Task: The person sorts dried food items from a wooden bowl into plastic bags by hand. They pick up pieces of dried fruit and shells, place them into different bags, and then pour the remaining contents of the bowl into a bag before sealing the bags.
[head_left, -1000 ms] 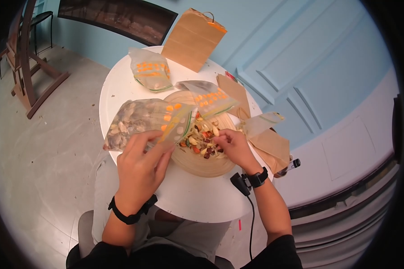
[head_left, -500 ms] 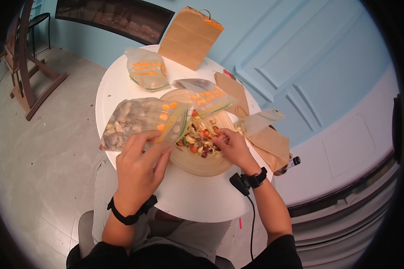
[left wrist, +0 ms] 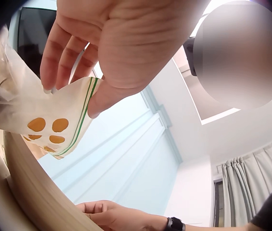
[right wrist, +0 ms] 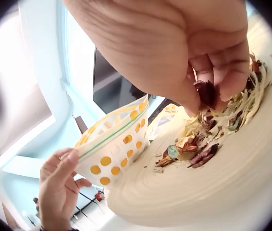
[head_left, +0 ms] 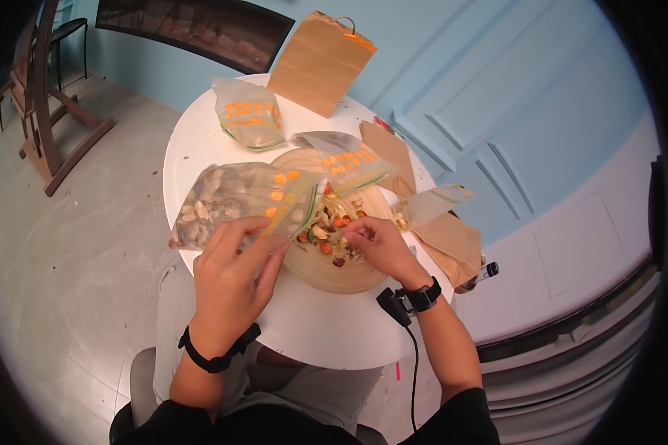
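A clear zip bag (head_left: 234, 196) with orange dots lies at the left of the table, filled with dried pieces. My left hand (head_left: 234, 274) pinches its open rim between thumb and fingers; the green zip line (left wrist: 87, 103) shows in the left wrist view. A heap of mixed dried petals and pods (head_left: 321, 231) lies on a round pale wooden tray (head_left: 323, 280). Over the heap's right side, my right hand (head_left: 382, 248) pinches a dark red dried piece (right wrist: 204, 92) between thumb and fingertips. Pale shreds lie right below those fingertips.
Two more dotted zip bags, one at the back (head_left: 249, 115) and one over the tray's far edge (head_left: 345, 159), are on the table. A brown paper bag (head_left: 323, 67) stands behind. Flat brown paper (head_left: 449, 241) and a small clear bag (head_left: 430, 204) lie at right.
My right hand has shifted slightly down and left over the heap, and several dark red pieces near its fingers no longer show. The left hand and its bag have stayed in place.
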Motion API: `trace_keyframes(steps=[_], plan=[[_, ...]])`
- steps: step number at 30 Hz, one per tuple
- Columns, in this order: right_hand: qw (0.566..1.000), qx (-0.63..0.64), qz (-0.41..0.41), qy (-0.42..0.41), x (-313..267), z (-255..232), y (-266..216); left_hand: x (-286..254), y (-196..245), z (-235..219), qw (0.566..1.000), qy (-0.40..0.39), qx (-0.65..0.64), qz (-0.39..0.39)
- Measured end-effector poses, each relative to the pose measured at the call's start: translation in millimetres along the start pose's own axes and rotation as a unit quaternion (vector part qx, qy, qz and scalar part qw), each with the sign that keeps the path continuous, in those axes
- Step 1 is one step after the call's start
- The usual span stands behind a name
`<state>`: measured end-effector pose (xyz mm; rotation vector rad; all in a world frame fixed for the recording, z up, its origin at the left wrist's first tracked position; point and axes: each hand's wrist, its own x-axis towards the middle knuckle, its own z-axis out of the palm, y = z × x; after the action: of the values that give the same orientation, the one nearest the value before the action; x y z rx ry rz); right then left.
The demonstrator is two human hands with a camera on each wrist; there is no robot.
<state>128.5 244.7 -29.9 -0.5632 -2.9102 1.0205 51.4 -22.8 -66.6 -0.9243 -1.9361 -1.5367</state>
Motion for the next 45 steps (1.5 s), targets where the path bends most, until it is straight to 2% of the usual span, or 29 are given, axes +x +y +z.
trace_keyframes(steps=[1,4,7,10,12,13,16,19,25,28,31,34,37,40,45], plan=[[1.0,0.011,0.016,0.006,-1,-3,0,0,0,0,1.0,0.0,0.003,0.003],[0.985,0.159,0.064,0.009,-3,-8,2,0,-1,-1,1.0,-0.003,0.009,0.008],[0.976,0.21,0.056,-0.005,-4,-10,8,-1,-2,-3,1.0,-0.006,0.008,0.007],[0.987,0.154,0.05,-0.004,-1,-10,14,-1,-3,-6,1.0,-0.01,0.01,0.008],[0.996,-0.051,-0.07,0.027,1,-8,11,-1,-2,-7,1.0,-0.013,0.011,0.009],[0.979,-0.154,-0.13,0.043,2,-6,10,-1,-2,-8,1.0,-0.014,0.013,0.011],[0.978,-0.113,-0.174,-0.02,11,0,1,-2,-3,-8,1.0,-0.016,0.015,0.015],[0.964,-0.179,-0.195,-0.009,20,10,3,-2,-2,-10,1.0,-0.019,0.014,0.012],[0.989,-0.101,-0.03,-0.104,28,4,-8,-4,-3,-13,1.0,-0.022,0.003,-0.004],[0.991,-0.08,-0.045,-0.098,25,3,-2,-3,-3,-13,1.0,-0.021,0.003,-0.001],[0.996,-0.065,-0.014,-0.066,17,3,-3,-3,-2,-12,1.0,-0.02,0.002,0.002],[0.997,0.029,0.009,-0.066,12,-3,2,-2,0,-11,1.0,-0.019,0.0,0.001],[0.977,0.188,0.079,-0.065,6,-10,-6,-3,1,-9,1.0,-0.019,0.0,0.003],[0.955,0.267,0.096,-0.082,5,-15,-5,-3,2,-8,1.0,-0.022,0.002,0.005],[0.942,0.312,0.099,-0.079,1,-15,-18,-3,3,-6,1.0,-0.024,0.002,0.003]])
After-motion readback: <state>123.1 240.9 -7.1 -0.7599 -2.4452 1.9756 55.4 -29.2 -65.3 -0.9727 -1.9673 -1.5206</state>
